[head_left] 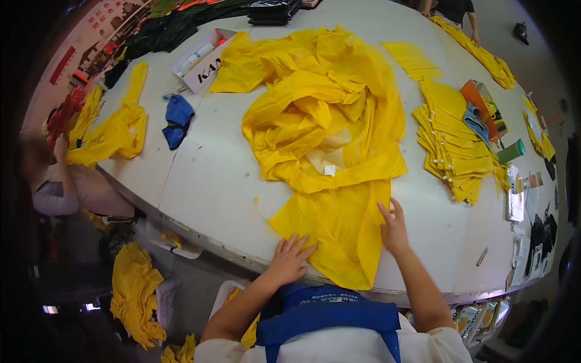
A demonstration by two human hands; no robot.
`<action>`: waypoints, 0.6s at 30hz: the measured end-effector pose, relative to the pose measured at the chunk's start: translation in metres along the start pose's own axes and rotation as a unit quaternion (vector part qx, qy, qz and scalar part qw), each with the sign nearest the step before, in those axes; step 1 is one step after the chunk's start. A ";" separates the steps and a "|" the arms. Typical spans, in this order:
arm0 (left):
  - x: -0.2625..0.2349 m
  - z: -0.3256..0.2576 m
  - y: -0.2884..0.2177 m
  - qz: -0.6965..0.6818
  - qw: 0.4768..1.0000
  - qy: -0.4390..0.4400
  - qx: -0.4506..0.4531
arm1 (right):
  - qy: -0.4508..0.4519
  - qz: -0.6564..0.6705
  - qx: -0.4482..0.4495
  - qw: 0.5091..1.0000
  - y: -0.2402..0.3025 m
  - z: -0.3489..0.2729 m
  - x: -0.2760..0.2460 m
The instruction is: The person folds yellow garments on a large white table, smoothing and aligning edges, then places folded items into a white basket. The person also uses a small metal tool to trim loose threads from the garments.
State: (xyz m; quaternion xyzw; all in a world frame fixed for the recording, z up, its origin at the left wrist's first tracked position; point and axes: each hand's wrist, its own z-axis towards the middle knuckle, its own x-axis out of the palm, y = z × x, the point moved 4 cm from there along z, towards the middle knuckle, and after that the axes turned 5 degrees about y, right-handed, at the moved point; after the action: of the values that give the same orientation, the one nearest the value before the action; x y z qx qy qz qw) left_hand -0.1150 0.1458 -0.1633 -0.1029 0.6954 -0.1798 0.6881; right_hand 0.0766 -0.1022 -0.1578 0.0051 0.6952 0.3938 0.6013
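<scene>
A large yellow garment of thin, shiny fabric, like a raincoat (339,199), lies spread on the table in front of me. Its upper part is bunched into loose folds, with a small white label (330,170) near the middle. The lower panel reaches down to the table's near edge. My left hand (290,260) rests flat on the panel's lower left side, fingers spread. At the panel's right edge is my right hand (393,228), its fingers apart and the fingertips by the fabric. Neither hand grips anything that I can see.
Right of the garment lies a stack of folded yellow pieces (457,145) beside an orange box (478,100). A blue cloth (178,118) and a white box (203,63) sit to the left. Co-workers handle yellow fabric at the left and far right. A filled basket (166,302) stands below.
</scene>
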 end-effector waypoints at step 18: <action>-0.038 0.015 0.075 -0.109 0.962 0.244 -0.051 | 0.080 0.061 -0.015 0.995 -0.093 0.021 -0.087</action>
State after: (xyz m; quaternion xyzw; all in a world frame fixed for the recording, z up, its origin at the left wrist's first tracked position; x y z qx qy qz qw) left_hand -0.0907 0.2279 -0.1578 -0.1665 0.8352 -0.2379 0.4670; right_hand 0.1617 -0.1964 -0.1363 0.0073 0.7334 0.4392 0.5189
